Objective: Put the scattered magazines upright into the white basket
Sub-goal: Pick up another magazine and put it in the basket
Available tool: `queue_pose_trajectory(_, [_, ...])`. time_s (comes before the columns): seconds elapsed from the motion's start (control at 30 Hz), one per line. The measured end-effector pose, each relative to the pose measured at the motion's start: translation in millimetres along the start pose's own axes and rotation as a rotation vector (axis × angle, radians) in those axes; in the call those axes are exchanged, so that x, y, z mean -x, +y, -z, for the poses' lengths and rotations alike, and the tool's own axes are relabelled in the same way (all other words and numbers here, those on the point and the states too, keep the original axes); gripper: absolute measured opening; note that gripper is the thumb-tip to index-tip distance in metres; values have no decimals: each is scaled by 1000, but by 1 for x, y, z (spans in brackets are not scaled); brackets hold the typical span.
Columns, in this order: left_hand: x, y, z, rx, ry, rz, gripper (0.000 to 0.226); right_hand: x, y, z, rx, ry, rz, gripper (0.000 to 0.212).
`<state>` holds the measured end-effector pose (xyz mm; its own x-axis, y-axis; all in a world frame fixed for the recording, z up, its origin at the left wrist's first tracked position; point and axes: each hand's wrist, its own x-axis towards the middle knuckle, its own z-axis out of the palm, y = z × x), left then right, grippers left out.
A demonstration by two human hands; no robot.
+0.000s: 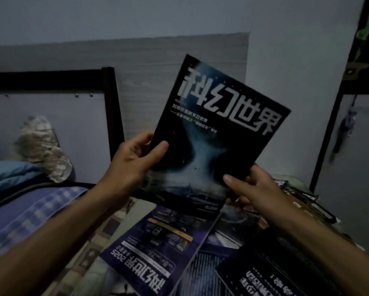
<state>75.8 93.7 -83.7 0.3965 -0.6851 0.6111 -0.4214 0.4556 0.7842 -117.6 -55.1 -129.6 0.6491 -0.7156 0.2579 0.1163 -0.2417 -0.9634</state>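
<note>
Here, both hands, left hand (134, 159) and right hand (254, 189), gripping dark magazine (217, 133) titled 科幻世界

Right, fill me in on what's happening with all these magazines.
A person holds one dark magazine up in both hands: the left hand grips its left edge, the right hand pinches its lower right corner. More magazines lie scattered flat below, among them a purple one and a dark one near the right forearm. No white basket shows in this view, so nothing has visibly been filed yet.
</note>
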Motion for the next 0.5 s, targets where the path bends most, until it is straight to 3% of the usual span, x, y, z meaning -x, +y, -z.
queue_pose_trajectory(0.13, [-5,-27,2,-44,129,-30,18,-17,1,-12,88,125,61,8])
queue_pose_trajectory(0.2, [-1,-59,3,-132,171,53,18,-22,18,-15,155,94,23,13])
queue_pose_trajectory(0.3, [17,-110,8,-240,95,191,33,-24,50,-17,343,38,12,21])
queue_pose_trajectory(0.4, [19,-134,17,-276,163,199,41,-40,62,-14,510,18,81,16])
queue_pose_trajectory(0.5, [-13,-133,25,-310,245,127,36,-72,52,-14,414,49,156,21])
